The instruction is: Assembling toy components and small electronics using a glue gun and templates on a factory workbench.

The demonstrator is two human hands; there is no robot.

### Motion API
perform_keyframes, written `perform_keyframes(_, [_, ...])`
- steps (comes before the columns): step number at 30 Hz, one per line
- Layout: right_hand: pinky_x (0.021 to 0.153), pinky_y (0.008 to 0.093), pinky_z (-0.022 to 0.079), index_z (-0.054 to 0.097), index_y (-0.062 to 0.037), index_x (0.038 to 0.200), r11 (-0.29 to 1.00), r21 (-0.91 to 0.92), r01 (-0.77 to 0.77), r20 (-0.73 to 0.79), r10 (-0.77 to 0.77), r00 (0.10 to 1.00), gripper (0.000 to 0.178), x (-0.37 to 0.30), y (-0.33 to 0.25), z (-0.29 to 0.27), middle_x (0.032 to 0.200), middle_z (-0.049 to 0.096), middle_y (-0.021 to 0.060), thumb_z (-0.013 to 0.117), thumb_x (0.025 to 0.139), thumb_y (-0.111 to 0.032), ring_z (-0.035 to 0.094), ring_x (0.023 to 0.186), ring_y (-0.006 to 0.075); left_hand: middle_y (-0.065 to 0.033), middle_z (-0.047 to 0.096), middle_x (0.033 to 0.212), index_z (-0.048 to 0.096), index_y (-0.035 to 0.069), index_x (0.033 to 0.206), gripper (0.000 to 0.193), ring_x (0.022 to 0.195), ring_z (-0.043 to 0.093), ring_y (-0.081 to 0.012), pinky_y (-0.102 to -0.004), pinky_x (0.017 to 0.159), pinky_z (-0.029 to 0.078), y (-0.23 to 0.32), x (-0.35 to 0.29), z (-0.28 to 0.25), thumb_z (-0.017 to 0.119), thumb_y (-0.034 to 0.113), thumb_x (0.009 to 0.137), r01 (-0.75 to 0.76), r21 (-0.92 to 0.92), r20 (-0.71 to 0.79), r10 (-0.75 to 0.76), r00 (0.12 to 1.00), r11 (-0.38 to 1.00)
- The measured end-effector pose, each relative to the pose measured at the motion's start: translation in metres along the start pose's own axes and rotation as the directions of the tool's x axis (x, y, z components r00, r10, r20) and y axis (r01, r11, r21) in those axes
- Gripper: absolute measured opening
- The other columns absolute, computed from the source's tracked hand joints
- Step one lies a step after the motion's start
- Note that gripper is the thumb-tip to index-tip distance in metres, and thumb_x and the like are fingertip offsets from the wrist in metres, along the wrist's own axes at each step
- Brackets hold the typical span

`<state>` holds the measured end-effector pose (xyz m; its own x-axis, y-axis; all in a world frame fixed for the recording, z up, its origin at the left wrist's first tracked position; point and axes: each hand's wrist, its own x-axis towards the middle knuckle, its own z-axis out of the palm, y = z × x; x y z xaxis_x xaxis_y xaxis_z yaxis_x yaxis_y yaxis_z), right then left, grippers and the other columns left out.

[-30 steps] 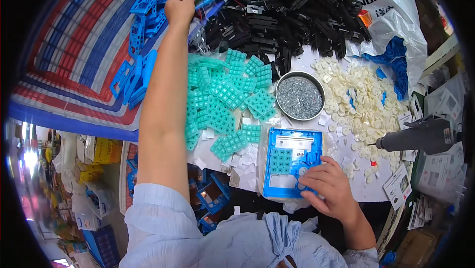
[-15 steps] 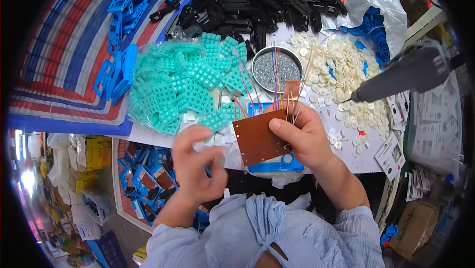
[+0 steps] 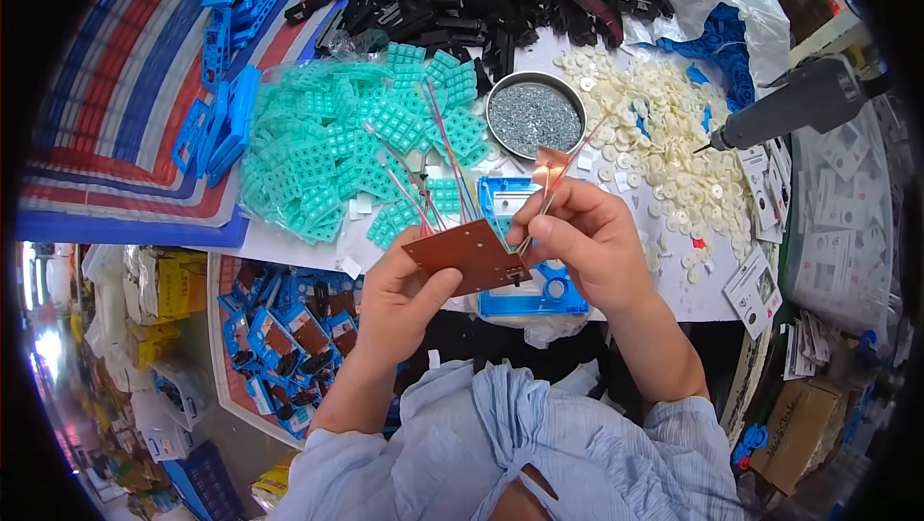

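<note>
Your white tabletop (image 3: 685,304) spans the middle of the frame; at lower left you have grey floor (image 3: 234,444), with bright glare (image 3: 48,348) at far left.

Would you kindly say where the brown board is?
In the head view, the brown board is central, in the left hand, partly hiding the blue case.

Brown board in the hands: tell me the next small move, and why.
The right hand should probably tease apart the wires it pinches, with the left hand steadying the brown board. Those wires run close together beside a copper-coloured piece, other wires splay upward near the board, and the left hand grips its left end.
</note>
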<state>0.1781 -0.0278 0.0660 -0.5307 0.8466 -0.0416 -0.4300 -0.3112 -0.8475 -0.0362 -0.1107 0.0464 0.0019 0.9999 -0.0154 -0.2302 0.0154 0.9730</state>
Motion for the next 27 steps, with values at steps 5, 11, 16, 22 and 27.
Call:
perform_keyframes(5, [0.067, 0.03, 0.059, 0.064, -0.0001, 0.101, 0.979, 0.196, -0.052, 0.067, 0.039, 0.997, 0.014, 0.002, 0.006, -0.003, 0.097, 0.07, 0.0109, 0.068, 0.094, -0.011, 0.067, 0.081, 0.0143, -0.0141, 0.063, 0.125, 0.055, -0.003, 0.132, 0.036, 0.109, 0.066, -0.024, -0.037, 0.089, 0.058, -0.009, 0.0, -0.004, 0.059, 0.01, 0.099, -0.025, -0.279, -0.048, 0.012, 0.999, 0.96])
perform_keyframes(11, [0.062, 0.0269, 0.057, 0.064, -0.001, 0.101, 0.99, 0.081, -0.117, 0.031, 0.114, 0.993, 0.015, 0.006, 0.006, -0.001, 0.096, 0.069, 0.0088, 0.07, 0.092, -0.012, 0.066, 0.08, 0.0131, -0.0206, 0.064, 0.124, 0.051, -0.004, 0.134, 0.035, 0.1, 0.07, -0.0276, -0.0346, 0.072, 0.062, -0.014, 0.002, -0.012, 0.054, 0.009, 0.102, 0.065, -0.551, 0.015, -0.068, 0.998, 0.832])
perform_keyframes(16, [0.057, 0.0242, 0.053, 0.066, -0.0009, 0.105, 0.982, -0.002, -0.189, 0.126, 0.188, 0.974, 0.018, 0.011, 0.011, 0.01, 0.096, 0.069, 0.0064, 0.071, 0.092, -0.013, 0.065, 0.079, 0.0105, -0.019, 0.066, 0.12, 0.05, -0.002, 0.135, 0.036, 0.096, 0.071, -0.0268, -0.0326, 0.069, 0.06, -0.019, 0.001, -0.012, 0.055, 0.011, 0.102, 0.079, -0.46, 0.025, -0.076, 0.997, 0.884])
perform_keyframes(22, [0.055, 0.0235, 0.053, 0.063, -0.0013, 0.107, 0.913, 0.381, -0.146, -0.017, 0.164, 0.986, 0.017, 0.002, 0.019, 0.015, 0.102, 0.067, 0.0098, 0.067, 0.095, -0.012, 0.063, 0.087, 0.0139, -0.019, 0.067, 0.118, 0.05, 0.002, 0.135, 0.033, 0.095, 0.07, -0.0266, -0.0343, 0.071, 0.059, -0.018, 0.005, -0.013, 0.051, 0.013, 0.104, -0.156, -0.581, -0.139, 0.092, 0.986, 0.799])
perform_keyframes(27, [0.055, 0.0258, 0.054, 0.057, -0.0021, 0.098, 0.88, 0.475, -0.017, -0.023, 0.032, 0.999, 0.011, -0.028, 0.028, 0.007, 0.106, 0.063, 0.0164, 0.064, 0.095, -0.011, 0.062, 0.088, 0.0182, -0.0195, 0.067, 0.117, 0.05, 0.003, 0.134, 0.031, 0.091, 0.069, -0.0267, -0.0339, 0.071, 0.058, -0.021, 0.01, -0.014, 0.05, 0.013, 0.105, -0.204, -0.557, -0.169, 0.131, 0.977, 0.805])
